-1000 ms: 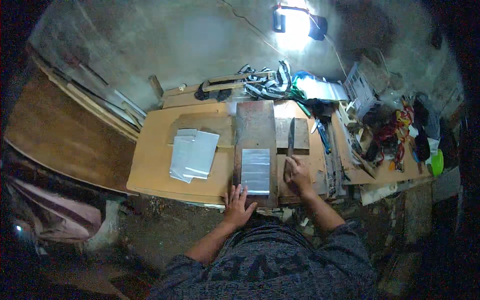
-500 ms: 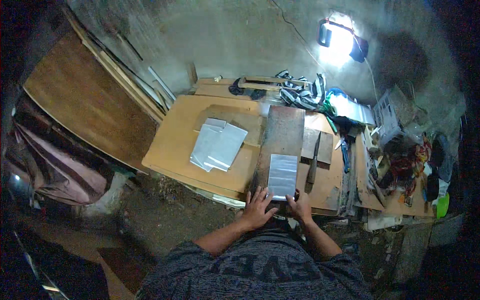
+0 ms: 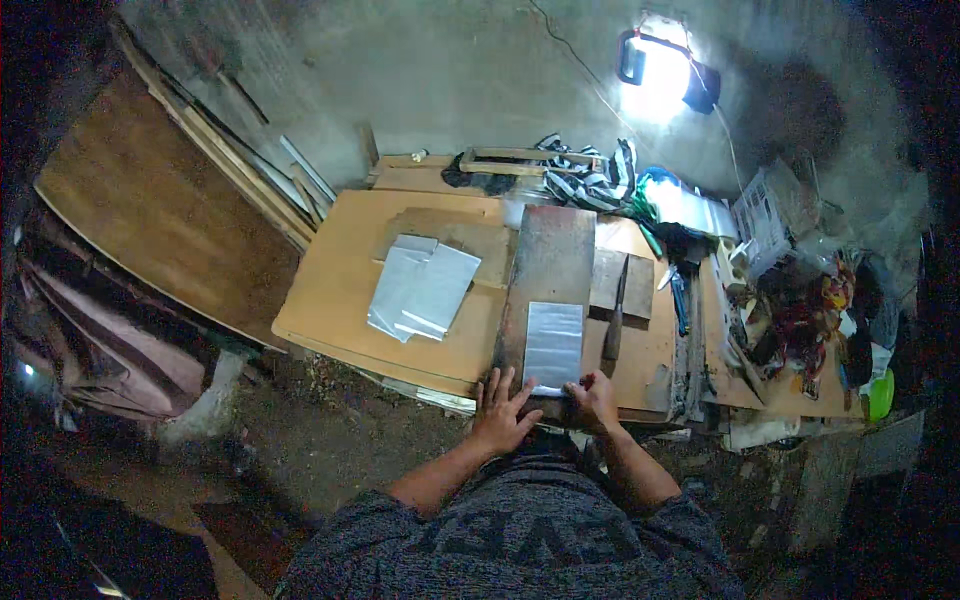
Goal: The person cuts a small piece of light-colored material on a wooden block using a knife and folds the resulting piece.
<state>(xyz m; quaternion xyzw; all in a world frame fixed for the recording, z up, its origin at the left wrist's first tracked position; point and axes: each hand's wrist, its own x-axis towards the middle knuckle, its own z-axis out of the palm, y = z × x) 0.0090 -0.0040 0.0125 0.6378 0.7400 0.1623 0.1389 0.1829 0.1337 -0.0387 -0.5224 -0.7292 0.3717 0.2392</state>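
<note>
A silvery, crinkled flat sheet (image 3: 553, 345), maybe a plastic pouch, lies lengthwise on a long dark board (image 3: 556, 240). At its near left corner rests my left hand (image 3: 503, 415), fingers spread, with one fingertip touching the near edge. My right hand (image 3: 594, 402) is closed at the near right corner, thumb and forefinger pinching the edge. A pale strip, seemingly a fold, runs along that edge between the hands. Left of the board, several similar silvery sheets (image 3: 425, 285) lie in an overlapping pile. Right of it, a knife (image 3: 616, 320) lies across a small wooden block (image 3: 606, 278).
The orange-brown tabletop (image 3: 330, 290) carries all this. Scissors (image 3: 679, 300) lie right of the knife. Behind are striped straps (image 3: 590, 185) and a wooden frame (image 3: 530, 160). Clutter with a white crate (image 3: 765, 225) fills the right. A bright lamp (image 3: 658, 85) hangs on the wall.
The view has shifted slightly, moving everything a little left in the picture. My right fingers have curled in more at the sheet's near edge. My left hand stays at its corner, fingers spread.
</note>
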